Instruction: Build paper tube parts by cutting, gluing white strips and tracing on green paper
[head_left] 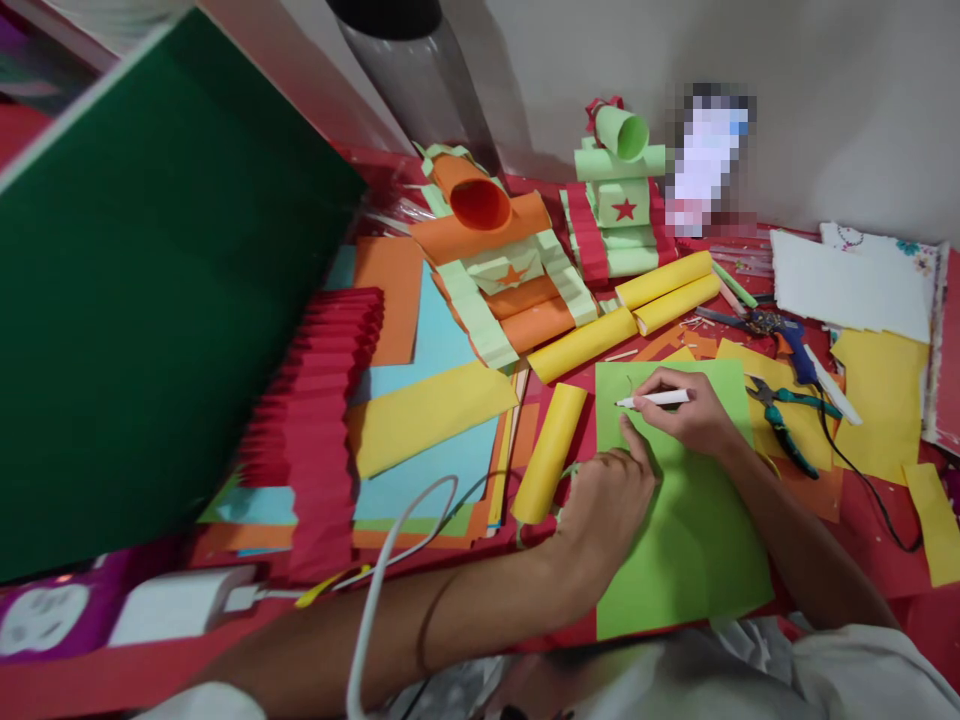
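Note:
A sheet of light green paper (pixel 682 545) lies in front of me. My right hand (pixel 694 410) is closed around a white marker (pixel 664 398), its dark tip at the sheet's upper left, beside a short curved line. Over the left part of the sheet rests my left hand (pixel 607 500), index finger stretched out near the marker tip and the other fingers partly curled; it holds nothing. Just left of that hand is a yellow paper tube (pixel 551 455). Further yellow tubes (pixel 585 343) lie beyond the sheet.
Two rolled-paper models, one orange (pixel 525 325) and one green-and-red (pixel 624 235), stand at the back. Pliers (pixel 784 425) and a glue gun (pixel 787 335) lie right. Left are pleated red paper (pixel 322 400), a dark green board (pixel 150 300) and a white cable (pixel 375 590).

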